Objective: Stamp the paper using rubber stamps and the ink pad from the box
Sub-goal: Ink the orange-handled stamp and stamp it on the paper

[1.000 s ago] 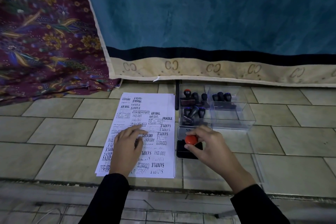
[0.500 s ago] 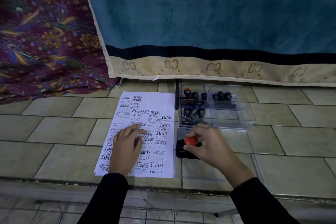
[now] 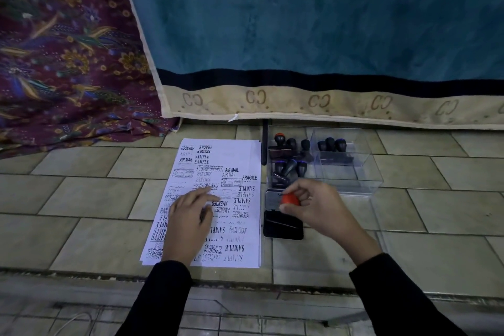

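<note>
Slightly lifted and drawn toward the far side since a moment ago, the red-topped stamp now sits above the hinge of the open ink pad, and the pad's black inked face shows bare on the near side. The right hand pinches the stamp's round knob between curled fingers and thumb. The left hand has barely shifted. It lies flat with its fingers straight and spread, pressing down the paper, a small stack of white sheets on the tiled floor just left of the pad. The top sheet is already crowded with black impressions: SAMPLE, AIR MAIL, FAX OUT, FRAGILE, EXPRESS and AMENDED, many of them upside down or overlapping. Only a few blank patches remain, mostly along the right edge and far corner, so the work looks well advanced, with this freshly inked stamp likely due on the sheet next. Beyond the pad stands the clear box, in two see-through sections. The left section holds a loose huddle of dark-handled stamps, one with a red top. The right section holds three more stamps in a row. Behind hangs a teal blanket, with a patterned cloth at far left.
</note>
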Demonstrator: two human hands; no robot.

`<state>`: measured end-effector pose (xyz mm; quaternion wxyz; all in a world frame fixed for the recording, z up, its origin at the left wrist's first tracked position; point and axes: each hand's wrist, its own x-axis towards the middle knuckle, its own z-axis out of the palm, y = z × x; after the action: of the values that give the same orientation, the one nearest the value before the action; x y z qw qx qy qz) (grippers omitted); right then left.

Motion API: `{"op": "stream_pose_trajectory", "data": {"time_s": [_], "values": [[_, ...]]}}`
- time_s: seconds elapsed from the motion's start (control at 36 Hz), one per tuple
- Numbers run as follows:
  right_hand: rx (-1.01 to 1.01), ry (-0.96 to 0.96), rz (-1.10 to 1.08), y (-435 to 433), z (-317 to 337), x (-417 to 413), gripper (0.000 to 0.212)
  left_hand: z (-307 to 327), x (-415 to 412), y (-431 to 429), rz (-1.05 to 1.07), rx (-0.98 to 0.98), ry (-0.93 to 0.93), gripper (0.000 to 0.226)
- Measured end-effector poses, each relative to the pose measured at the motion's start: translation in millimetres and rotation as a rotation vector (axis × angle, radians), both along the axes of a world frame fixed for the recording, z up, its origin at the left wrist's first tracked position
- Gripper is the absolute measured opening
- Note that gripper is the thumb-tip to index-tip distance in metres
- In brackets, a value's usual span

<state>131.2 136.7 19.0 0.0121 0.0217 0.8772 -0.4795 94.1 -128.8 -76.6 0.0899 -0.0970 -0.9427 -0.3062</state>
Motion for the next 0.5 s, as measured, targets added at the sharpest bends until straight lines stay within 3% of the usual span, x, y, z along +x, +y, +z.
{"op": "stream_pose_trajectory", "data": {"time_s": [0.19,0.5], "values": [[-0.051,0.037,-0.046,3.0,1.6,0.4,0.023,1.3,-0.4,0.1,0.002,0.002,0.009,0.028],[0.129,0.133,0.091,-8.1,-10.5,13.9,0.025,0.6,-0.1,0.0,0.000,0.007,0.011,0.032]]}}
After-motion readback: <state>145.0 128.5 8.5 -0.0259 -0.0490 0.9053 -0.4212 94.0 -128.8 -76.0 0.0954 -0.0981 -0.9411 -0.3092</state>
